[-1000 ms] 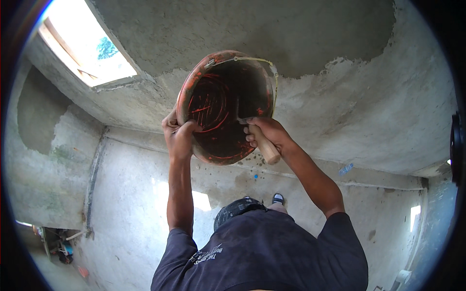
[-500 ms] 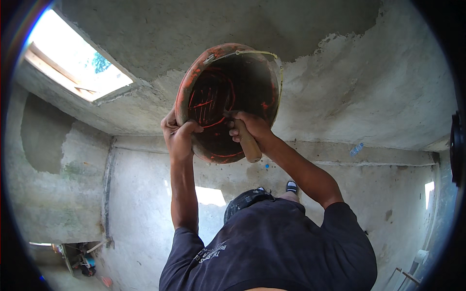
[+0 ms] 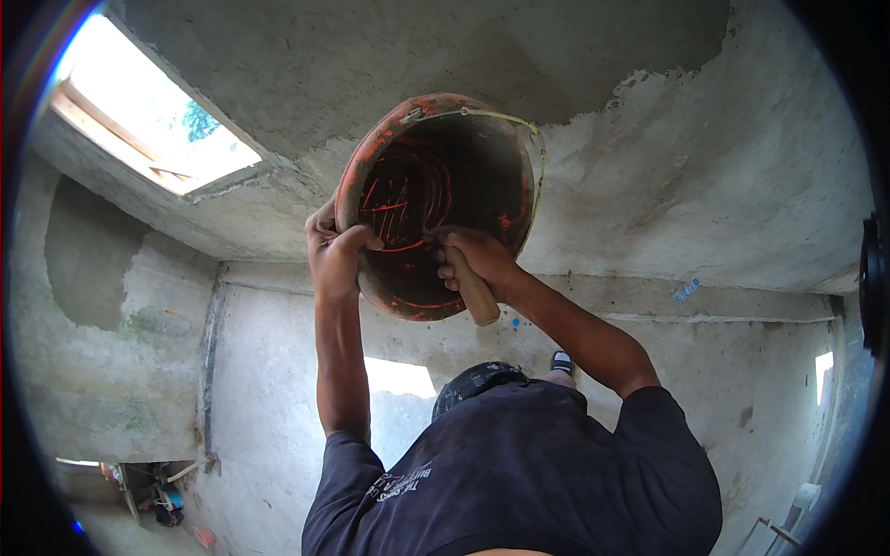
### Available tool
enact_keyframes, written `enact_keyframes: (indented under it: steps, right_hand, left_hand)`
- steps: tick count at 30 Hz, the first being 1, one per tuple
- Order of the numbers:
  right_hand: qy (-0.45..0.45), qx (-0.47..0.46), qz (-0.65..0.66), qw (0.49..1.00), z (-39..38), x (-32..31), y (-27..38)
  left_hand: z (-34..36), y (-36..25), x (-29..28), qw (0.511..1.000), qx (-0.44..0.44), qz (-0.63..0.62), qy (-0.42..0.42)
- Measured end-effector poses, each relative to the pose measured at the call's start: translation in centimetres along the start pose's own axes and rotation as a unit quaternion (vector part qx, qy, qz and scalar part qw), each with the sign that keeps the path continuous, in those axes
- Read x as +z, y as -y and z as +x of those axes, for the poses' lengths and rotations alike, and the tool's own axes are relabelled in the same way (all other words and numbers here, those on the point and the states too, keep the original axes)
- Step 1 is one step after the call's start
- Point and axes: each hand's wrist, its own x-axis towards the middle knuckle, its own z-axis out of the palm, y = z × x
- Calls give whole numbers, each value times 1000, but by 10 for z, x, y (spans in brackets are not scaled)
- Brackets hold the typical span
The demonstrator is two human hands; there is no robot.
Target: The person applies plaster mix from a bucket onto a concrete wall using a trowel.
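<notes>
A round, worn bucket point(image 3: 350, 176), reddish with grey-brown crust, is raised tilted before the wall with its mouth toward me. Scraped red lines show inside it. My left hand point(image 3: 336, 248) grips its lower left rim, thumb inside and fingers outside. My right hand point(image 3: 477, 255) is closed on a tool with a wooden handle point(image 3: 476, 295) at the bucket's lower inside. The handle slants down to the right; the tool's head cannot be made out in the dark bucket. A thin yellowish bail handle point(image 3: 505, 117) lies along the upper right rim.
Ahead stands a concrete wall point(image 3: 686, 176) with a darker, smoother patch point(image 3: 556, 46) on its upper part. An opening with a wooden frame point(image 3: 111, 134) is at upper left. A plastic bottle point(image 3: 686, 291) lies by the wall's foot. Assorted items point(image 3: 165, 500) sit at lower left.
The bucket has dropped slightly in the picture and tilted a little, with both hands still on bucket and tool. The view has shifted slightly; one of my feet is no longer visible.
</notes>
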Motion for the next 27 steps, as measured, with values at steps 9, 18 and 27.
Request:
enact_keyframes:
  steps: [9, 18, 27]
  right_hand:
    - [13, -5, -6, 1000, 4, 9, -7]
    - [47, 20, 14, 999, 4, 10, -9]
    - [56, 33, 54, 996, 13, 1, -27]
  left_hand:
    - [1, -2, 1, 1000, -11, 18, 16]
    - [6, 2, -12, 998, -13, 41, 48]
    - [9, 8, -25, 995, -47, 67, 54]
